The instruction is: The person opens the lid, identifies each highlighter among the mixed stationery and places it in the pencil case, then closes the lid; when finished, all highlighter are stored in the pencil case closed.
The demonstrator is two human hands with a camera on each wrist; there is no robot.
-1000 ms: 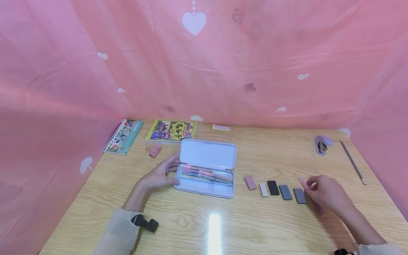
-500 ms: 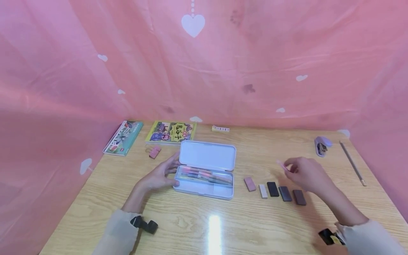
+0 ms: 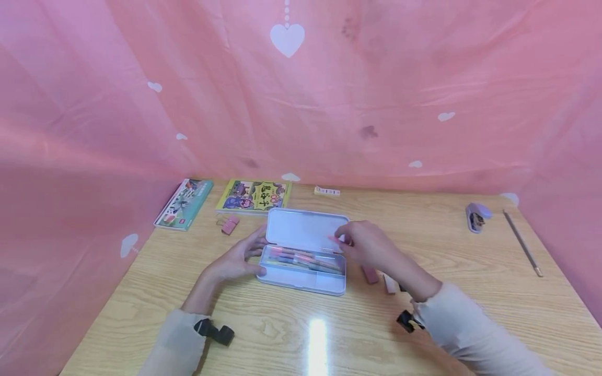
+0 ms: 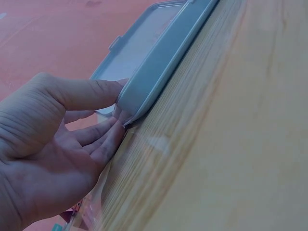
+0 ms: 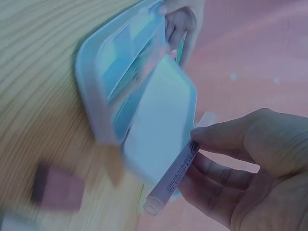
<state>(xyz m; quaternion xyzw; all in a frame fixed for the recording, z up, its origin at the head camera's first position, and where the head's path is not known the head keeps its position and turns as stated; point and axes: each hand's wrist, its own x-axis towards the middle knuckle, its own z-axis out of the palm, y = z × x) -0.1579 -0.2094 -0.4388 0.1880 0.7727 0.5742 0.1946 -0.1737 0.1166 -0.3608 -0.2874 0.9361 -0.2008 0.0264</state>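
Observation:
A white pencil case (image 3: 287,278) lies with its lid (image 3: 301,230) raised, and several pens (image 3: 305,258) fill its rear compartment. My left hand (image 3: 233,259) holds the left end of the case; in the left wrist view the thumb presses one side and the fingertips touch the corner. My right hand (image 3: 369,244) is over the right end of the case, by the lid. Between thumb and fingers it pinches a pink marker pen (image 5: 173,179) with printing on its barrel. A pink eraser (image 3: 370,274) and a white eraser (image 3: 390,284) show below the right forearm, which covers the other blocks.
Two books, one teal (image 3: 184,204) and one yellow (image 3: 254,196), lie at the back left near a pink binder clip (image 3: 230,225). A small sticky-note pad (image 3: 327,191) is at the back. A purple stapler (image 3: 477,218) and a pencil (image 3: 523,243) lie at the right.
My right hand has picked up the pink marker pen from beside the row of erasers and carried it left to the pencil case. The left hand has stayed on the case.

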